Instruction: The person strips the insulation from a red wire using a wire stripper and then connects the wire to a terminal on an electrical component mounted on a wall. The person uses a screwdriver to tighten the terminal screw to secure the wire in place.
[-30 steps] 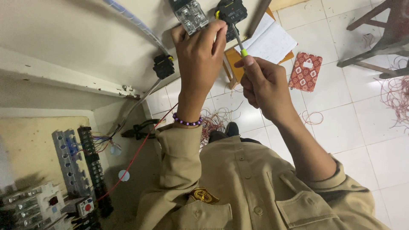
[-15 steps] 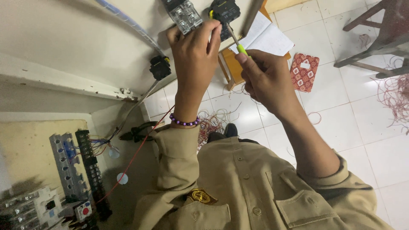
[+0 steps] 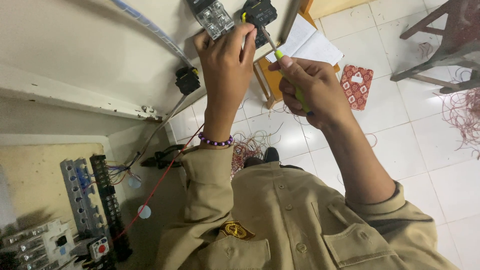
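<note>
My right hand (image 3: 312, 90) grips a yellow-handled screwdriver (image 3: 284, 67); its metal shaft points up to a black switch block (image 3: 260, 14) mounted on the cream cabinet door (image 3: 85, 45). My left hand (image 3: 227, 60), with a purple bead bracelet (image 3: 216, 142) at the wrist, has its fingertips pinched at that black block, beside a clear-topped component (image 3: 212, 17). What the fingertips pinch is hidden. A second black component (image 3: 187, 80) sits lower on the door.
Grey terminal strips (image 3: 82, 195), contactors (image 3: 35, 247) and a red wire (image 3: 160, 182) fill the cabinet at lower left. On the tiled floor lie an open notebook (image 3: 310, 45) on a wooden stool, a red patterned pouch (image 3: 356, 86), pliers (image 3: 162, 157) and wire scraps (image 3: 462, 115).
The view has shifted slightly. Both hands stay at the black block; the screwdriver handle sits a little lower in my right hand's grip.
</note>
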